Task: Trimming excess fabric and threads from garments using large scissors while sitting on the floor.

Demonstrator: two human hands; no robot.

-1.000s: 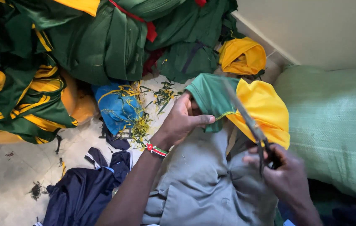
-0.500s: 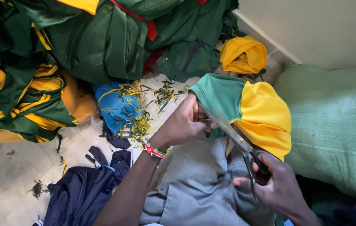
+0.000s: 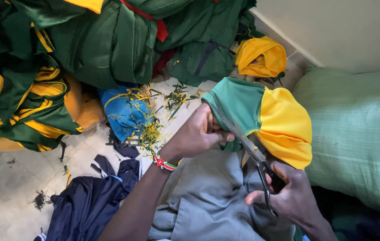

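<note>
**Scissors at the edge of a green and yellow cap**

Scissors [image 3: 250, 149] now lie lower against the cap than a moment ago: the blades slant up and left across the green panel, tips near the left thumb, where earlier they ran higher over the cloth. The green and yellow cap [image 3: 265, 118] sits a touch further right and shows more of its green side. The left hand [image 3: 199, 134] has stayed where it was, fingers [image 3: 219, 136] pinching the green rim of the cap, thumb on top. The right hand [image 3: 288, 194] has crept a little nearer and to the right; its fingers are curled through the black handles and pressed together around them.

How far the blades are parted is hard to tell, since the cloth folds over them near the tips. The right wrist is cut off by the near edge, and the left forearm, with a red, white and green beaded wristband [image 3: 164, 163], runs out of view at the bottom. Grey trousers [image 3: 207, 201] cover the lap under both hands.

The floor [image 3: 7, 201] is pale and scuffed, strewn with green and yellow thread clippings [image 3: 152, 134] around a blue cloth [image 3: 125, 111]. Piles of green and yellow garments [image 3: 87, 44] fill the far left, a dark navy garment [image 3: 87, 205] lies near left, another yellow cap [image 3: 261, 56] rests by the far wall, and a green woven sack [image 3: 359, 129] bulks at right.
</note>
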